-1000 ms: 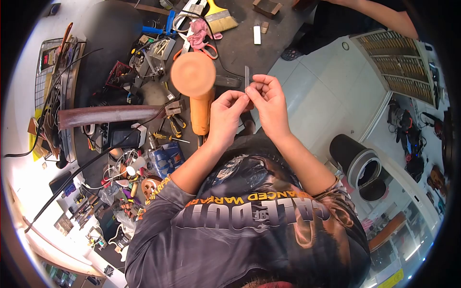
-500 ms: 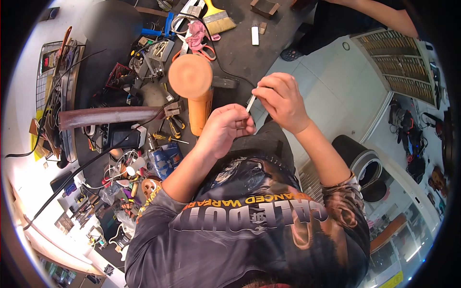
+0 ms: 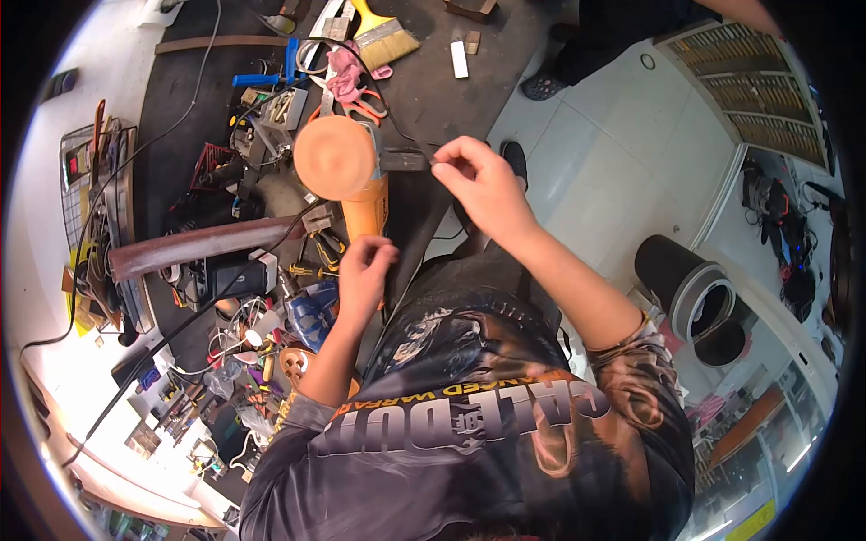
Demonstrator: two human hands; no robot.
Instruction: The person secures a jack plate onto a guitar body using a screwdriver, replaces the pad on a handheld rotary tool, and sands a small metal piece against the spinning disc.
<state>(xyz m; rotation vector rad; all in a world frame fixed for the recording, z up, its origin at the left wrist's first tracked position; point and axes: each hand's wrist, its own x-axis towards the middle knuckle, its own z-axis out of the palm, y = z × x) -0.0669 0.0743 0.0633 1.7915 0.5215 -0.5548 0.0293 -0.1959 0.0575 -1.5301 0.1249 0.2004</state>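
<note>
An orange angle grinder lies on the dark workbench, its round tan disc facing up and its black side handle pointing right. My left hand is beside the lower end of the grinder's body, fingers loosely curled and thumb apart, with nothing visible in them. Close to the tip of the side handle, my right hand has thumb and forefinger pinched together. Whatever is in that pinch, if anything, is too small or hidden to make out.
Above the grinder lie a pink cloth, orange-handled scissors and a paintbrush. A long brown sanding block, a blue drill and tangled cables crowd the left. A black bin stands right. Another person's shoe shows beyond the bench.
My hands have come apart: the left moved left and down to the grinder, the right moved left towards its side handle. The thin pale strip held between them no longer shows. The view has shifted.
</note>
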